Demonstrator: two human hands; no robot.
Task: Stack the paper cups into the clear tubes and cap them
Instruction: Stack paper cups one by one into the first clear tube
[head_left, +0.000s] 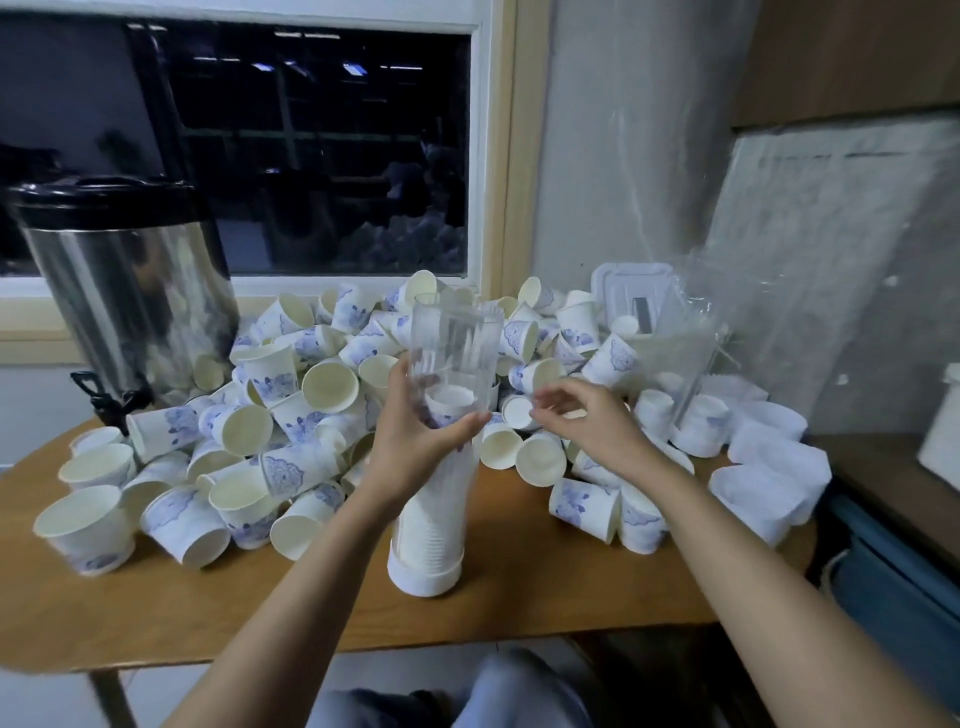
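Note:
A tall clear tube (454, 343) stands upright on a white cap base (425, 574) near the table's front edge. Its lower half is filled with nested white cups, and the upper part is see-through. My left hand (415, 441) grips the tube around its middle. My right hand (587, 418) hovers just right of the tube, fingers loosely curled and holding nothing, above loose cups. A large heap of paper cups (291, 384), white with blue patterns, covers the table behind and to both sides.
A steel drinks urn (130, 291) with a black tap stands at the back left. White caps (769, 467) are piled at the right, beside more clear tubes (691, 338) and plastic wrap. The wooden table (260, 613) is bare along its front edge.

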